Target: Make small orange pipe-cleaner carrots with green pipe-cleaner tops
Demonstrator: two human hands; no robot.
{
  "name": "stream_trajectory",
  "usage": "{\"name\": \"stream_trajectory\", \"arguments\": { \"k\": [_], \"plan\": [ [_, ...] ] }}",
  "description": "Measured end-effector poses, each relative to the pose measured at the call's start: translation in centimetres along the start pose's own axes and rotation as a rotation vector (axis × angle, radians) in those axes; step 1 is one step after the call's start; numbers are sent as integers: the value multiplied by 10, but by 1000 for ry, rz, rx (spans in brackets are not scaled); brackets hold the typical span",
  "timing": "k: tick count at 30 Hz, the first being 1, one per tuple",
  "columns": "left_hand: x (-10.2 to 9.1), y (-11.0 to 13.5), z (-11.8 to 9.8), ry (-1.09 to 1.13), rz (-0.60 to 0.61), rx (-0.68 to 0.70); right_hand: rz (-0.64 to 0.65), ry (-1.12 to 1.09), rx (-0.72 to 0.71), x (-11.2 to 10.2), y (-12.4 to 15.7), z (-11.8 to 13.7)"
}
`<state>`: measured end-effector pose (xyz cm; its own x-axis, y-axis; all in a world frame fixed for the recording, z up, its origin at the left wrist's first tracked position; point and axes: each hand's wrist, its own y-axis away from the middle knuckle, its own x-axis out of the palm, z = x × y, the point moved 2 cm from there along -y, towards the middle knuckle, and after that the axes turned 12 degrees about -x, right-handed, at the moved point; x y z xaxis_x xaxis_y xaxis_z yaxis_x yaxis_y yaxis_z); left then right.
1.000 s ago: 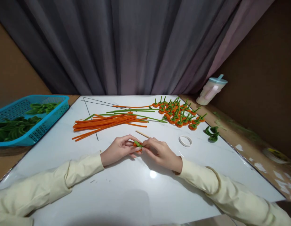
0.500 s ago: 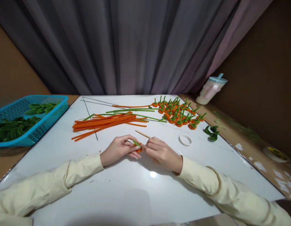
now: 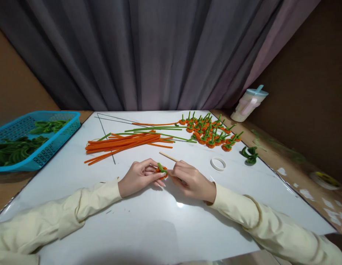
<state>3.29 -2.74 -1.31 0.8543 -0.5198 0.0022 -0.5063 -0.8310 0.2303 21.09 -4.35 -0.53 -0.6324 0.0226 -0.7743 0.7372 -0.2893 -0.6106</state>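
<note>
My left hand (image 3: 143, 177) pinches a small orange pipe-cleaner pumpkin (image 3: 157, 170) between thumb and fingers. A short green stem (image 3: 160, 166) stands up from its top. My right hand (image 3: 191, 179) is closed close beside it, its fingertips at the pumpkin's right edge. Whatever lies inside those curled fingers is mostly hidden. A thin wooden stick (image 3: 167, 156) runs behind the right hand's knuckles; I cannot tell whether that hand grips it. Orange pipe cleaners (image 3: 124, 143) lie in a bundle beyond my left hand, with green pipe cleaners (image 3: 157, 129) behind them.
Several finished orange pumpkins with green stems (image 3: 210, 142) stand at the back right. A white tape ring (image 3: 218, 164) and curled green pieces (image 3: 250, 156) lie on the right. A blue basket (image 3: 49, 151) of green pieces is at left, a lidded cup (image 3: 248, 105) at far right.
The pumpkin has turned slightly in my left hand, and its green stem now points more upright. My right hand has shifted a little to the right.
</note>
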Motion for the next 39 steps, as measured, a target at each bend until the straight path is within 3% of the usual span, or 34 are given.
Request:
{"name": "stream_trajectory", "arguments": {
  "k": [8,15,18,21,24,28,30,36,39],
  "plan": [
    [0,-2,3,24,38,-37,118,288,-284,-2,-2,1],
    [-9,-10,-1,346,328,-320,-52,448,-263,-11,2,-2],
    [-8,-11,2,340,432,-372,-47,446,-270,-11,4,-2],
    [-7,-11,6,285,461,-384,-20,405,-270,-9,3,-1],
    [-7,-11,6,296,428,-379,-105,295,-104,-10,3,-5],
    [-10,-12,2,353,338,-346,-278,70,336,-10,7,-21],
    [-10,-12,0,337,284,-304,-231,75,415,-5,8,-29],
    [-6,-12,-2,202,84,-162,177,208,457,14,7,-35],
    [-6,-11,0,145,7,-99,305,239,520,12,6,-34]
  ]
}}
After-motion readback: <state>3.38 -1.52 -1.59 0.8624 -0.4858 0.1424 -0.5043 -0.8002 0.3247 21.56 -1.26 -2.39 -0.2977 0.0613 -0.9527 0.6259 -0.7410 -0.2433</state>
